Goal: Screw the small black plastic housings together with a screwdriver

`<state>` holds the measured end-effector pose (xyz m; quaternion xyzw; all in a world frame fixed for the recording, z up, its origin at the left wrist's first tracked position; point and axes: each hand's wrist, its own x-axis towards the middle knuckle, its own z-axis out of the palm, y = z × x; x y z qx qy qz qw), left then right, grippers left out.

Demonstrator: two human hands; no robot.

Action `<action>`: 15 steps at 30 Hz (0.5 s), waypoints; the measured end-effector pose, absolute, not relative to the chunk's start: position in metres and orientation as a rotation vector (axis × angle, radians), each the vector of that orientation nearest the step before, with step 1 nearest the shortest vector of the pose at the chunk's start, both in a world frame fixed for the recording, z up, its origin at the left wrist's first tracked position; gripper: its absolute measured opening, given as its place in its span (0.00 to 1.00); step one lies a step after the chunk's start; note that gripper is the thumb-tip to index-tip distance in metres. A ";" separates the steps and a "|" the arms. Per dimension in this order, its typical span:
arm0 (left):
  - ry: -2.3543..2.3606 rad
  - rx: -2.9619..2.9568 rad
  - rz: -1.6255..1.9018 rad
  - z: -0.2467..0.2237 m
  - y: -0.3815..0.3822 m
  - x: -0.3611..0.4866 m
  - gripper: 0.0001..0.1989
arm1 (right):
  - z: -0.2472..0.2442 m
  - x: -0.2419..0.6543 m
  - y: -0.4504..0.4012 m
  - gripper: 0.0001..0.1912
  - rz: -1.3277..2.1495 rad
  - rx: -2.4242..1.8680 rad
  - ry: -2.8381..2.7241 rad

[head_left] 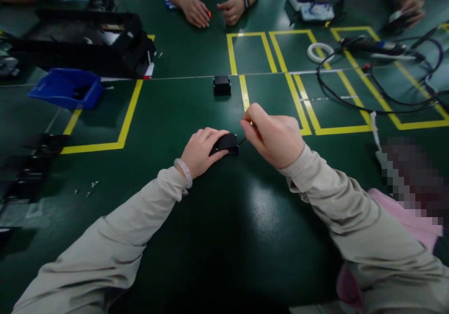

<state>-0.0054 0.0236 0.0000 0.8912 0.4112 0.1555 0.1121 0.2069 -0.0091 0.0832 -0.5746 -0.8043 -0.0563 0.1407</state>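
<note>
My left hand (201,150) is closed around a small black block-shaped part (228,142), thumb on the near side and fingers over the far side, against the green table. My right hand (271,134), just right of it, is pinched on a thin dark rod-like tool (242,141). The rod's tip points at the right end of the block, where small shiny spots show. Whether the tip touches is too small to tell. Most of the tool is hidden in my fingers. A similar black block (222,85) stands farther up the table, apart from both hands.
Left are a blue bin (68,88), a long black tray (80,42), dark parts (33,166) and several small screws (88,193). Right are a white ring (320,52), black cable (336,96) and pink cloth (403,211). Opposite, another person's hands (213,12) rest near an orange item.
</note>
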 end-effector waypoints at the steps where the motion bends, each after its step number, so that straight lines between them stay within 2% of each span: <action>1: 1.204 2.621 0.454 -0.001 0.024 -0.006 0.24 | 0.084 0.207 -0.009 0.24 -0.159 -1.677 -2.331; 7: 1.205 2.636 0.431 -0.002 0.025 -0.006 0.25 | 0.088 0.204 -0.009 0.21 -0.079 -1.693 -2.367; 15: 1.189 2.594 0.454 -0.001 0.021 -0.004 0.25 | 0.087 0.206 -0.012 0.22 -0.119 -1.658 -2.359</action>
